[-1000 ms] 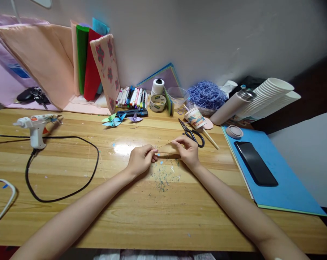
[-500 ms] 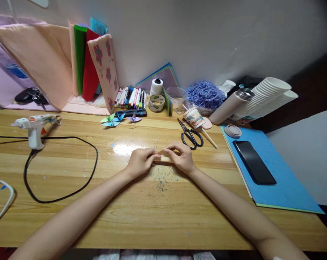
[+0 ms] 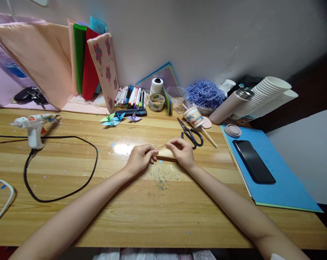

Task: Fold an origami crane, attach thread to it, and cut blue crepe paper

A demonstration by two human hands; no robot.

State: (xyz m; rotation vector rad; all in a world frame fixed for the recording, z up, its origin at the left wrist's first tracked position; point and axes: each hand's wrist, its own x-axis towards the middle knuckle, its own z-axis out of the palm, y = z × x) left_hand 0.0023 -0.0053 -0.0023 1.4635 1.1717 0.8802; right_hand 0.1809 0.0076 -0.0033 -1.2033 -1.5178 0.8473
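Observation:
A small folded piece of pale yellow paper (image 3: 164,152) is held between both hands at the middle of the table. My left hand (image 3: 142,157) pinches its left tip with thumb and fingers. At its right end, my right hand (image 3: 181,151) grips the paper, thumb on the near face and fingers partly hidden behind. Black-handled scissors (image 3: 190,134) lie just beyond my right hand. Small blue and green scraps (image 3: 162,178) are scattered on the wood in front of the hands.
Left, a white glue gun (image 3: 34,130) with a looped black cord. Folded paper cranes (image 3: 111,120), markers (image 3: 131,96) and tape (image 3: 156,102) stand at the back. Right, a paper cup on a stick (image 3: 194,117), a bottle (image 3: 231,105), and a phone (image 3: 253,161) on blue sheets (image 3: 285,180).
The paper has turned and shows more of its face between the hands. My right hand has risen slightly and its thumb has shifted; my left hand has moved a little up.

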